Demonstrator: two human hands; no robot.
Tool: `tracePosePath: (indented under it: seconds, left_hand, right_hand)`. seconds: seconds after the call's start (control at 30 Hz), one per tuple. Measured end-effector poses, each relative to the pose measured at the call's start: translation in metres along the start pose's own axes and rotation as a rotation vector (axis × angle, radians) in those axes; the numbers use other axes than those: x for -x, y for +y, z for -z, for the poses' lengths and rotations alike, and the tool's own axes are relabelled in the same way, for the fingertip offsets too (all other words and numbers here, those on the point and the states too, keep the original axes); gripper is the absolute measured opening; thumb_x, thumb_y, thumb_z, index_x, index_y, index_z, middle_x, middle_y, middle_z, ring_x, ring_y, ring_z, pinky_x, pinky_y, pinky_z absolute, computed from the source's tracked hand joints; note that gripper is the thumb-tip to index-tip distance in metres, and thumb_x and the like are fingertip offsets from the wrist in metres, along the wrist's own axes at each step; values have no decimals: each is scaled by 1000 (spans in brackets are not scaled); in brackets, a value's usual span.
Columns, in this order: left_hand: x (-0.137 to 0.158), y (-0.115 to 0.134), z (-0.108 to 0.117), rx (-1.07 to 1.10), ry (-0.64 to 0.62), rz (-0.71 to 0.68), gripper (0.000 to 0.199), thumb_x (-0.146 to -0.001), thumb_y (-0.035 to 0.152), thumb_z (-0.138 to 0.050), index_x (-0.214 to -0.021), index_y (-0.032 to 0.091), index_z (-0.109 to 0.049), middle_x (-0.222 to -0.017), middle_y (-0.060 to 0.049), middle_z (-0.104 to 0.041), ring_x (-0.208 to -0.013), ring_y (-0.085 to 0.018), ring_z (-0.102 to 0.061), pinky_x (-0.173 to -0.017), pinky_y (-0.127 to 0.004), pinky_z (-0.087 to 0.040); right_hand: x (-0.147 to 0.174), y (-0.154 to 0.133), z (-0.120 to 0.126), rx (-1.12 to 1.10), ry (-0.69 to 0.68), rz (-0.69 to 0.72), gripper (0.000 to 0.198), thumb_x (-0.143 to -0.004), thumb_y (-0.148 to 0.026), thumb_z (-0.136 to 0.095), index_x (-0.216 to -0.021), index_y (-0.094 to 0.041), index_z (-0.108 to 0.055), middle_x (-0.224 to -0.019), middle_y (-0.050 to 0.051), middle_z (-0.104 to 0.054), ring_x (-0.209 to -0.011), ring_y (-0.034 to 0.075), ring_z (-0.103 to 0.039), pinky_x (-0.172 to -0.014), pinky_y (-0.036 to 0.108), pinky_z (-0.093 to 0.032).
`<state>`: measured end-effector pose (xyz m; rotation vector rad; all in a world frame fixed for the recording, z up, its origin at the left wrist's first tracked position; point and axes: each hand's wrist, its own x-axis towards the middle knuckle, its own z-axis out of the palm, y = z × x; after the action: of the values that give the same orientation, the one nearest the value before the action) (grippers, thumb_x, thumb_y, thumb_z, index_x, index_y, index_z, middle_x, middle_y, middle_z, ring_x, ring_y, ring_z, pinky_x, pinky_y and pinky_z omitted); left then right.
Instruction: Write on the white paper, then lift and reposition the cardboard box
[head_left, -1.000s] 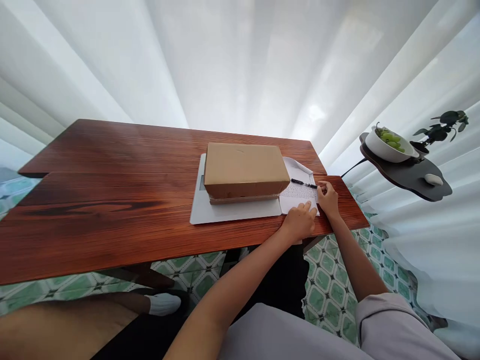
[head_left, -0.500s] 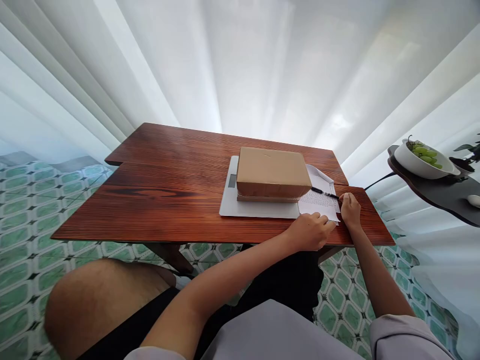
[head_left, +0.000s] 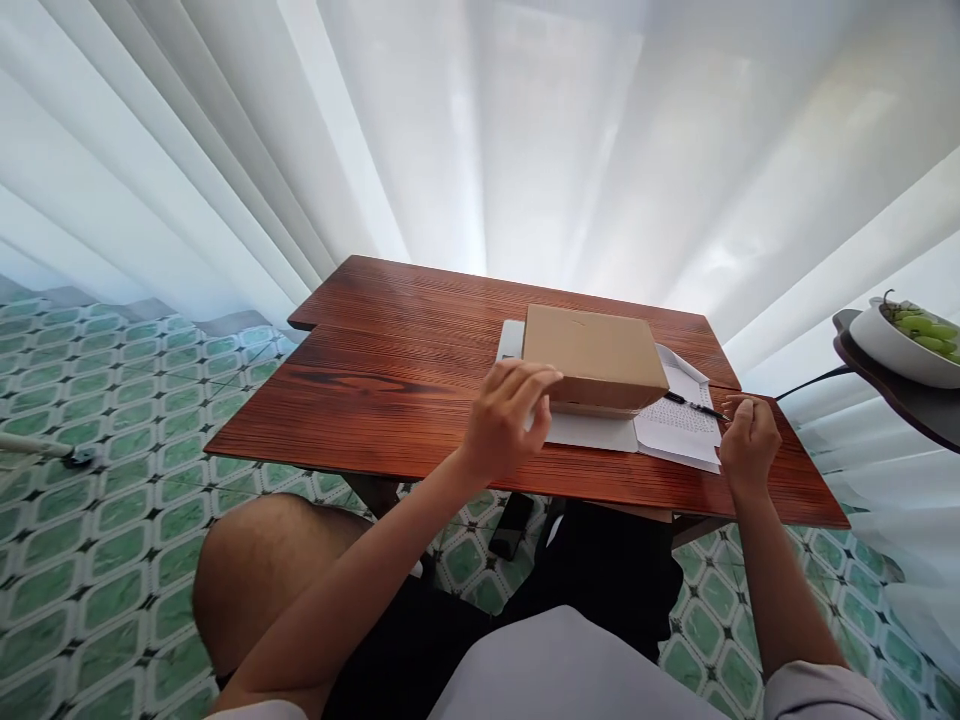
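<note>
A brown cardboard box [head_left: 592, 345] rests on a flat white scale [head_left: 592, 432]. My left hand [head_left: 506, 420] is raised at the box's front left corner, fingers bent and thumb apart, with nothing in it. Whether its fingertips touch the box I cannot tell. To the right of the box lies a white sheet of paper [head_left: 675, 445] with lines of writing. A black pen [head_left: 694, 405] lies across it. Close to the pen's right end is my right hand [head_left: 750, 440], its fingers loosely curled and apart, with no visible grip on the pen.
The dark red wooden table [head_left: 375, 370] has a stepped left edge. At the right, a dark shelf [head_left: 862, 360] bears a white bowl [head_left: 907, 345] of green grapes. A black flat object [head_left: 511, 525] lies below the table on the tiled floor. White curtains [head_left: 540, 150] hang behind.
My left hand has moved left from the paper's lower edge to the box's front left corner. My right hand stays near the pen's end. The view has turned slightly left.
</note>
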<state>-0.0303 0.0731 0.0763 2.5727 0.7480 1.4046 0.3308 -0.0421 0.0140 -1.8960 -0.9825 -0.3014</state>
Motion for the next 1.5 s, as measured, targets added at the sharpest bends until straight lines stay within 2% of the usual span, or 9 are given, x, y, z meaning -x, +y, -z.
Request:
tracePosePath:
  seconds: [0.07,0.13,0.27,0.4,0.7,0.87,1.03,1.27,1.5]
  left_hand:
    - [-1,-11,3,-11,55,107,33,-93,19,-44,-124,20,-55,-124,-7,-64,-119,-20,-53,-108,-41,-42]
    - [-1,-19,1,13,51,223,39,-96,24,-42,-134,19,-49,-134,-8,-58,-127,-21,-49,-114,-42,-37]
    - [5,-32,-8,165,-120,494,59,-100,44,-37,-152,19,-29,-156,-10,-37,-145,-23,-34,-119,-43,-31]
    - [10,-37,-15,334,-275,669,70,-99,58,-30,-158,22,-18,-163,-8,-23,-148,-23,-29,-119,-41,-33]
    - [3,-30,-10,383,-382,682,65,-101,52,-24,-158,21,-21,-160,-3,-29,-148,-22,-30,-119,-39,-33]
    - [3,-25,-14,352,-342,685,64,-101,51,-21,-157,21,-25,-160,-4,-29,-147,-24,-32,-117,-42,-34]
    - [2,-26,-7,324,-285,662,63,-102,50,-21,-156,19,-28,-156,-7,-37,-142,-24,-40,-112,-39,-39]
    - [0,-30,22,229,-182,648,62,-102,48,-23,-154,16,-32,-151,-9,-46,-136,-24,-48,-108,-36,-42]
    - [-1,-43,70,80,-66,685,58,-103,45,-26,-151,16,-39,-148,-10,-48,-133,-25,-51,-106,-36,-43]
  right_hand:
    - [7,-22,-9,-120,-15,-66,44,-98,-48,-31,-109,-18,-61,-108,12,-67,-95,23,-64,-77,38,-53]
    - [15,-43,-20,-275,-75,-149,50,-97,-52,-34,-126,-18,-57,-123,14,-63,-110,24,-63,-86,40,-54]
    - [31,-75,-42,-458,-196,-292,63,-96,-61,-34,-144,-23,-46,-144,13,-52,-134,24,-51,-106,45,-47]
    - [40,-88,-55,-498,-331,-327,65,-96,-68,-30,-146,-29,-46,-153,7,-45,-140,24,-44,-112,47,-42]
    - [47,-95,-59,-447,-322,-395,75,-92,-75,-31,-144,-24,-50,-151,10,-47,-135,27,-50,-110,44,-45]
    - [46,-107,-56,-455,-327,-413,87,-90,-80,-21,-145,-19,-49,-148,13,-49,-132,26,-52,-110,46,-43]
    - [45,-120,-53,-442,-341,-380,84,-91,-79,-23,-145,-20,-49,-146,13,-51,-132,28,-52,-108,47,-44]
    - [39,-150,-55,-467,-375,-303,77,-93,-75,-26,-147,-24,-46,-146,11,-51,-130,27,-54,-109,47,-44]
    - [44,-198,-78,-531,-477,-190,71,-95,-71,-26,-145,-25,-49,-142,11,-55,-130,28,-53,-107,48,-47]
